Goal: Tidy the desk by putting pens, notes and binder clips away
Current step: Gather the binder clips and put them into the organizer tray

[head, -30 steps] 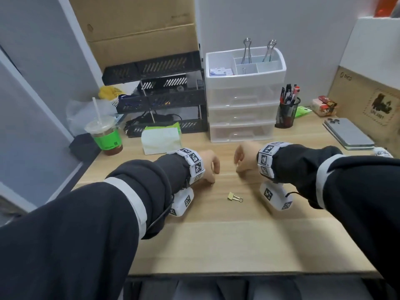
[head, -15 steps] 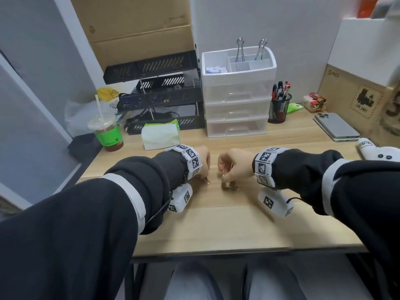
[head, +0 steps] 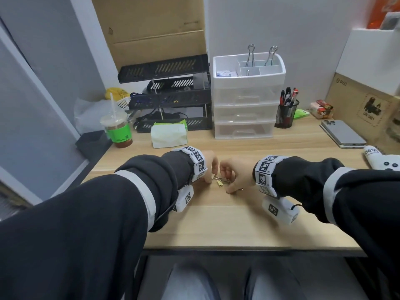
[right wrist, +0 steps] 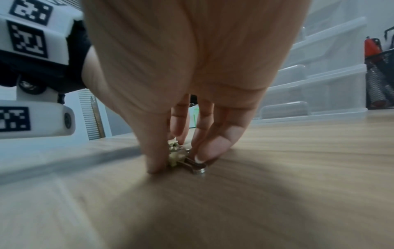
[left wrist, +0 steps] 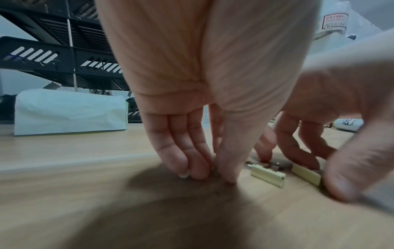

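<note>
Right now we have both hands down on the wooden desk point(head: 216, 226), fingertips almost meeting over a small cluster of gold binder clips point(head: 220, 182) near the middle of the desktop. Our left hand point(head: 208, 167) points its fingers straight down, with the thumb and fingertips point(left wrist: 192, 170) drawn together and pinching something small and metallic against the wood; it looks like the wire handle of a clip, though the pinched piece is mostly hidden. Just beside it two cream-gold clips point(left wrist: 267, 175) lie flat on the desk. Our right hand point(head: 237, 176) curls over the cluster from the other side, thumb and little finger pressed to the desk on either side of a clip point(right wrist: 187, 161), whose silver handle sticks out under the fingernail; the grip looks like a pinch around that clip. Behind the hands stands a white drawer unit point(head: 246, 109) with two larger silver clips upright in its top tray, a black mesh pen cup point(head: 285, 113) to its right, a tissue pack point(head: 168, 135) and an iced drink point(head: 118, 131) to its left, and a phone point(head: 343, 134) at the far right.
</note>
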A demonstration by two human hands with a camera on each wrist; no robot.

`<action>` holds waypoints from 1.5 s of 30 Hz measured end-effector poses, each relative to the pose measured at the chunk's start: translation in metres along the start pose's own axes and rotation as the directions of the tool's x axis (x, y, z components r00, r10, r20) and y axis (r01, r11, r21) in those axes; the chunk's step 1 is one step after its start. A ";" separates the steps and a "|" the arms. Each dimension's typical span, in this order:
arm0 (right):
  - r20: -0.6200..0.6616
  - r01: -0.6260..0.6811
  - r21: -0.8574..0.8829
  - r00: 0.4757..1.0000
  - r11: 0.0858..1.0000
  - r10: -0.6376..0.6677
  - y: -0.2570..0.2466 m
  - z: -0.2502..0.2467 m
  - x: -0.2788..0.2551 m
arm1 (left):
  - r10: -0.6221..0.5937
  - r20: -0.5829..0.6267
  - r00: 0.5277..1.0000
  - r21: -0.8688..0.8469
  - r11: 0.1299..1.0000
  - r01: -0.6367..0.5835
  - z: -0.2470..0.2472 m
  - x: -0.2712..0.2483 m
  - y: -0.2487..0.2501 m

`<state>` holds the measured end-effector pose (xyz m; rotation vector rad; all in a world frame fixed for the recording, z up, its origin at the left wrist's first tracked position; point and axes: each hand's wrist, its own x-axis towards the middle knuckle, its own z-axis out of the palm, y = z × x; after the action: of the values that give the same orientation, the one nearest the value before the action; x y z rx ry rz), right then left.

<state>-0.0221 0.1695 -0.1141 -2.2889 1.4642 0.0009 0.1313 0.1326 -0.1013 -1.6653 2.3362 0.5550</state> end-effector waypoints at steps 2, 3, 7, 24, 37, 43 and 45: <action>0.007 -0.006 -0.014 1.000 1.000 0.006 -0.002 0.001 0.002 | -0.013 -0.034 0.999 0.008 1.000 0.013 0.003 0.000 0.000; 0.011 -0.018 -0.010 1.000 1.000 0.018 -0.002 0.002 0.003 | -0.022 -0.049 0.999 0.015 1.000 0.023 0.004 0.000 -0.001; -0.046 -0.035 0.090 0.998 0.995 0.039 0.001 0.000 0.005 | -0.056 -0.070 0.996 0.030 0.998 0.058 0.005 0.000 -0.005; 0.029 0.007 -0.006 1.000 1.000 -0.007 -0.028 0.012 0.020 | -0.115 -0.067 0.991 0.002 0.993 0.116 -0.005 -0.010 -0.037; 0.459 -0.458 0.886 0.846 -0.071 0.271 0.032 -0.034 0.030 | 0.123 -0.351 0.928 -0.270 0.936 -0.227 -0.030 -0.011 -0.011; 0.453 -0.399 0.840 0.889 -0.367 0.071 0.039 -0.024 0.024 | 0.312 -0.392 0.865 -0.174 0.899 -0.403 -0.047 -0.002 0.031; 0.440 -0.390 0.847 0.896 -0.362 0.065 0.045 -0.030 0.025 | 0.343 -0.400 0.850 -0.123 0.899 -0.420 -0.051 0.007 0.040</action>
<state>-0.0564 0.1217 -0.1079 -0.3854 0.9338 -0.6245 0.0935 0.1164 -0.0505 -1.4865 3.0225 0.6157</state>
